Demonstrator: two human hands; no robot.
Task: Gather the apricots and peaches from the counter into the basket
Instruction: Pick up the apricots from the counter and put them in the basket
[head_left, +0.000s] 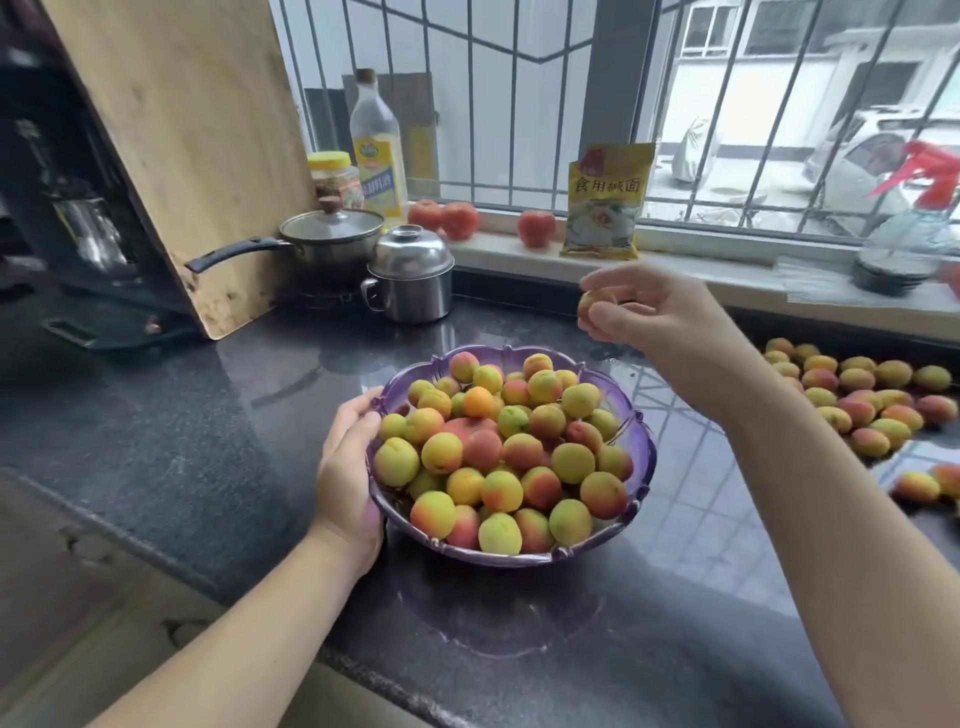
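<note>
Purple basket (641, 447) is sitting at centre frame on the dark stone counter (182, 426), heaped with yellow-green and red-blushed fruit (498, 452); apricots and peaches are not easy to tell apart at this view.

Left hand (348, 467) is lying against the basket's left rim, fingers curling over the scalloped edge and gripping it, palm along the outer wall.

Right hand (649, 317) is hanging above and behind the basket, right of centre, well clear of the heap. Fingers and thumb are curling round a single pale fruit (589, 306), pinching it; only the fruit's left side is showing past the fingertips.

Loose fruit on the counter (857, 395) is lying in a spread at the right edge of the frame, well apart from the basket, with two more pieces (930, 483) lower down near the right border.

Upper left: a large wooden board (182, 130) is leaning over the stove area. Beside its lower corner a lidded saucepan (332, 234) with a long dark handle is standing, and just to its right a steel lidded mug (410, 275).

Behind them: a yellow-capped jar (332, 176) and an oil bottle (376, 145). Three red tomatoes (460, 221) are resting on the window sill, then a yellow packet (605, 202) standing upright. Far right on the sill, a spray bottle (919, 218) with a red trigger, blurred.
</note>
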